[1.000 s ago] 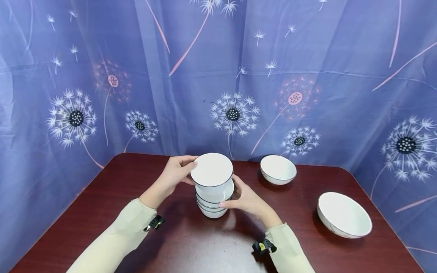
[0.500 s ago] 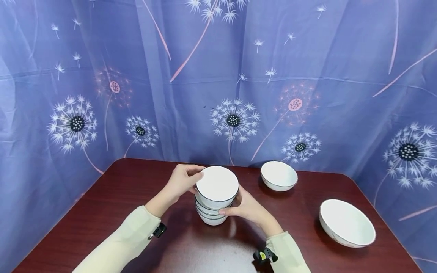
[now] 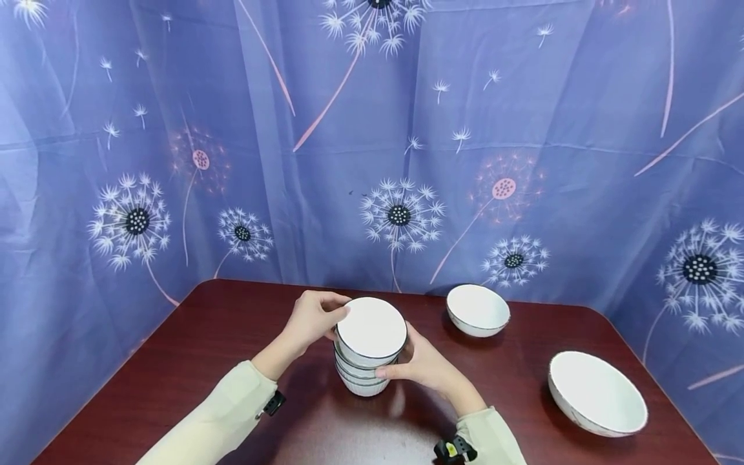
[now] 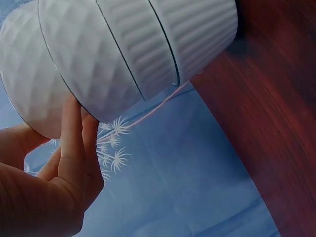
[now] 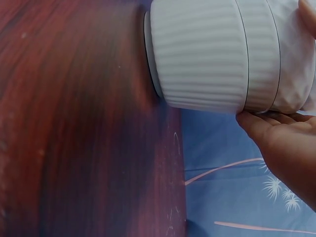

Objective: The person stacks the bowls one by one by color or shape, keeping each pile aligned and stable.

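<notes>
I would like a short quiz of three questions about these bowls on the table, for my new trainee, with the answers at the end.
1. True or false: the bottom bowl of the stack has a ribbed outside.
2. How many bowls stand on the table apart from the stack?
3. Which hand has its thumb at the rim of the top bowl? A) left B) right C) neither

Key:
1. True.
2. Two: the far bowl and the nearer bowl.
3. A, the left hand.
</notes>
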Available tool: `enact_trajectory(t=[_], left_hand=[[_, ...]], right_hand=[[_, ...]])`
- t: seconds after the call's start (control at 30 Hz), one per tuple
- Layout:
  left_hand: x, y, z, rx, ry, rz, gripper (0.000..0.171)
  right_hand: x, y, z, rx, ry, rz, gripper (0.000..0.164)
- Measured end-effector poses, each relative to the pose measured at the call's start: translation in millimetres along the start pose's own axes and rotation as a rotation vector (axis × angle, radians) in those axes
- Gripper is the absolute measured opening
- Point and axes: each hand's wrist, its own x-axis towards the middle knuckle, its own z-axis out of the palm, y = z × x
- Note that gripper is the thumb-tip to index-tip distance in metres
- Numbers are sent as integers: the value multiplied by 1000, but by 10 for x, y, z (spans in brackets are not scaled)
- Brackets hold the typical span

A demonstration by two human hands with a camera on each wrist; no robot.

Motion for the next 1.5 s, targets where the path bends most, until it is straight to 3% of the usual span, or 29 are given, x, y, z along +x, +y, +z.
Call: enact_trajectory(t=[0.33,0.5,0.7,0.83,1.07,1.33,1.5], left_hand=[[43,-111,0,77,54,-42,14],[47,-137,-1,79,46,-22,14],[8,-76,-4,214,87,116,17],[-90,17,0,251,136,224,19],[-286,189,80,225,209,358,22],[-392,225,268,190,196,419,23],[-460,280,432,170,209,500,26]], right_hand=[[-18,-6,0,-19,2,11,98],[-19,-8,2,-19,6,17,99],[-14,-5,-8,-24,9,9,98],[-19,10,-24,-31,-9,-5,98],[-113,-12,-93,-136,5,-13,99],[-289,-78,-224,-241,3,-23,87],[-411,-146,-320,-316,41,-65,78]])
